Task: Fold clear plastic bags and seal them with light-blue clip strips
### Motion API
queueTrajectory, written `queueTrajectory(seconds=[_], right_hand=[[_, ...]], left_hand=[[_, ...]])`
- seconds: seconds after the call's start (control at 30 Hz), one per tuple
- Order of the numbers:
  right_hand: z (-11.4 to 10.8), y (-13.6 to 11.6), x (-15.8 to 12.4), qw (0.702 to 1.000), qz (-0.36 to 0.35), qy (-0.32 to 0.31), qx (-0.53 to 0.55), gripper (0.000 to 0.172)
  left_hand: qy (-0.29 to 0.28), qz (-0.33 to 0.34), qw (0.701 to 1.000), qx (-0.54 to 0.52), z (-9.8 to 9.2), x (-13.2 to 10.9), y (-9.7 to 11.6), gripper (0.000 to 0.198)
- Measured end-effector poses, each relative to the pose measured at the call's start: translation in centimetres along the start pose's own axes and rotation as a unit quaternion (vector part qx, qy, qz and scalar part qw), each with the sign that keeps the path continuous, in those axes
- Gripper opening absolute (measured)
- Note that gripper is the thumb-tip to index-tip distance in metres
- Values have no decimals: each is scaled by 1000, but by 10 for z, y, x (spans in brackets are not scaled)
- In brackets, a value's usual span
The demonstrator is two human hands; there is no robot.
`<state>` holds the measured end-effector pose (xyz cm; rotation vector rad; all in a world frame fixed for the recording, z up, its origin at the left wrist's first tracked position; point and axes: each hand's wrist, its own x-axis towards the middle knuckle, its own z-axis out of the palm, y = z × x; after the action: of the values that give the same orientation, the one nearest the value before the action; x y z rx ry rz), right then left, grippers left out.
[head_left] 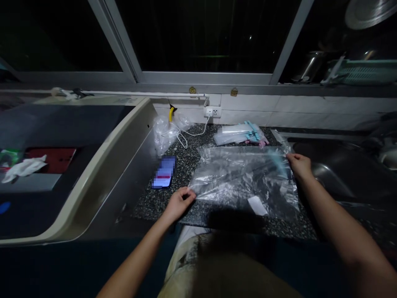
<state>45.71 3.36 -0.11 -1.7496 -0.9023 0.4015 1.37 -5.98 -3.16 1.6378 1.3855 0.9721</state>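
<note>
A large clear plastic bag [231, 174] lies spread over the speckled countertop [182, 207], wrinkled and shiny. My left hand [180, 203] pinches its near left corner between thumb and fingers. At the far right edge, my right hand [300, 165] grips the same bag. A small white label [257, 205] shows on the bag's near right part. Behind the bag sits a stack of flat plastic packets [232, 133] with a light blue piece [252, 131] on top.
To the left a lit phone [164, 173] lies beside the range hood-like cream appliance [93, 198]. A white cable [198, 134] runs from the wall socket [212, 112] past crumpled plastic [163, 132]. A metal sink [341, 169] borders the counter on the right.
</note>
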Motion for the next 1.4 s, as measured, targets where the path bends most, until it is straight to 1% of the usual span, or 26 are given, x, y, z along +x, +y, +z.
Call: queueTrajectory(seconds=[0.07, 0.13, 0.2, 0.27, 0.3, 0.37, 0.47, 0.57, 0.6, 0.67, 0.7, 0.73, 0.77, 0.83, 0.87, 0.9, 0.93, 1.0, 1.07, 1.13, 1.2, 1.23, 1.27, 1.3, 1.33, 1.4], right_hand=[[-4, -2, 0, 995, 1, -21, -96, 18], [-5, -10, -1, 982, -9, -24, -187, 18], [-2, -24, -4, 966, -55, -6, -253, 22], [8, -40, -8, 944, -137, -4, -299, 31], [15, -48, -10, 935, -177, -28, -306, 33], [30, -60, -13, 911, -242, -117, -313, 33], [47, -62, -12, 868, -289, -238, -327, 28], [53, -52, -9, 826, -304, -319, -351, 25], [54, -49, -9, 814, -301, -341, -361, 25], [54, -43, -10, 795, -281, -370, -390, 26], [54, -40, -11, 787, -268, -376, -408, 25], [54, -39, -13, 779, -258, -381, -427, 23], [53, -38, -14, 771, -250, -384, -441, 20], [50, -37, -16, 761, -246, -390, -456, 15], [48, -36, -16, 759, -245, -391, -459, 14], [44, -35, -15, 759, -244, -391, -461, 15], [40, -33, -15, 759, -240, -391, -462, 15], [30, -29, -12, 764, -224, -393, -460, 15], [19, -24, -10, 775, -201, -405, -441, 14], [12, -19, -9, 791, -175, -419, -410, 16], [7, -16, -11, 805, -153, -426, -385, 18], [6, -15, -12, 810, -144, -425, -377, 18], [5, -14, -14, 814, -136, -425, -372, 18], [5, -14, -16, 817, -131, -424, -367, 18], [4, -13, -18, 820, -128, -425, -362, 18], [1, -14, -21, 825, -118, -430, -348, 20]], left_hand=[[22, 11, 1000, 11, 0, -11, -5, 22], [42, 15, 999, 10, 0, -20, -7, 22], [58, 10, 998, 8, 0, -27, -8, 24], [75, 4, 997, 21, -1, -34, -8, 27], [84, 0, 996, 37, -2, -36, -9, 29], [101, -8, 991, 84, -5, -40, -12, 33], [116, -9, 977, 178, -12, -44, -18, 34], [124, 10, 954, 274, -18, -43, -19, 28], [139, 23, 942, 304, -19, -42, -18, 24], [199, 66, 909, 360, -17, -41, -14, 23], [225, 98, 891, 382, -15, -40, -12, 27], [234, 137, 876, 399, -13, -39, -10, 32], [217, 176, 868, 410, -10, -38, -8, 35], [125, 238, 868, 418, -6, -35, -8, 34], [80, 250, 870, 417, -4, -33, -9, 33], [55, 246, 874, 416, -4, -32, -11, 32], [52, 231, 879, 414, -3, -30, -12, 31], [72, 210, 892, 395, 0, -30, -10, 33], [49, 249, 902, 349, 12, -33, -3, 36], [-56, 352, 889, 286, 37, -41, 10, 39], [-108, 391, 873, 270, 72, -48, 24, 28], [-136, 419, 858, 264, 90, -51, 30, 22], [-183, 466, 823, 268, 108, -53, 36, 21], [-200, 478, 806, 287, 122, -54, 40, 22], [-199, 479, 798, 308, 134, -54, 43, 23], [-197, 462, 795, 340, 145, -51, 44, 24]])
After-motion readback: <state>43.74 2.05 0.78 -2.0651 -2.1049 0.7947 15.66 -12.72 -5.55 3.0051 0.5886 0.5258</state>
